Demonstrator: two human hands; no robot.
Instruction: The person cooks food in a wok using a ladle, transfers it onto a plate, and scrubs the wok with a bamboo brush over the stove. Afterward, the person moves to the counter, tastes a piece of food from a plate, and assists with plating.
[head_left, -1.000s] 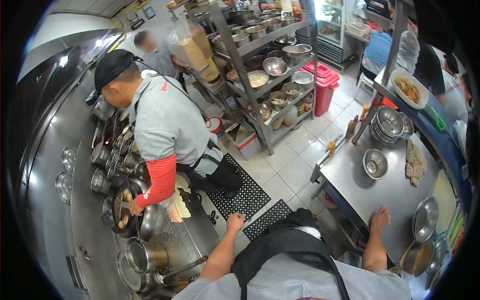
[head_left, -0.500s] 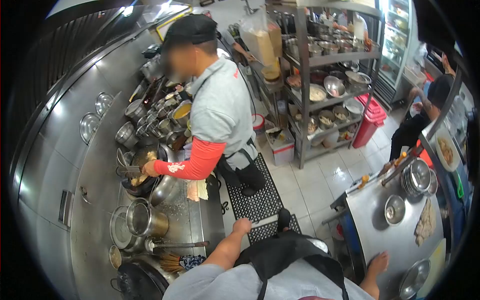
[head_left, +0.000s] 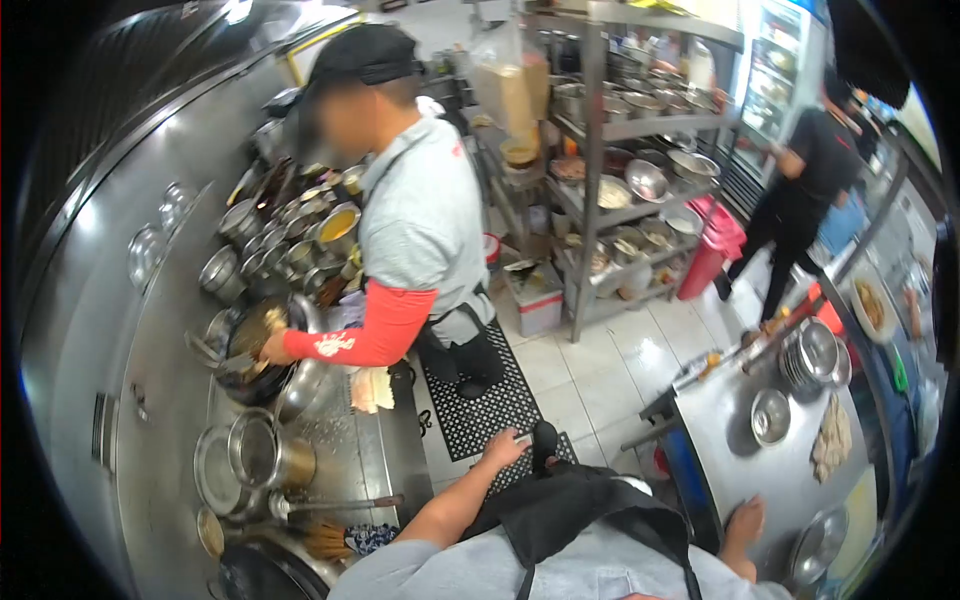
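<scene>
My left hand [head_left: 505,447] hangs over the black perforated floor mat [head_left: 487,405], its fingers loosely apart. A small pale patch shows by the fingertips; I cannot make out whether it is an object or the floor. My right hand [head_left: 744,522] is at the near edge of the steel table [head_left: 715,435], fingers appearing loosely extended with nothing visible in them. Close to it are a large metal bowl [head_left: 818,545], a smaller metal bowl [head_left: 770,416] and a crumpled pale cloth [head_left: 832,440]. A black apron [head_left: 580,510] covers my front.
At the stove on the left, a co-worker [head_left: 425,220] in red sleeves works over a wok [head_left: 250,345]. Nearer are a steel pot [head_left: 290,462], a ladle [head_left: 345,503] and a dark wok [head_left: 265,575]. A loaded shelf rack [head_left: 592,180], red bin [head_left: 712,250] and another person [head_left: 805,190] are behind.
My left hand has loosened from a closed fist and shifted slightly right. The view has turned a little. The dark-clothed person at the right now stands farther back, beside the fridge.
</scene>
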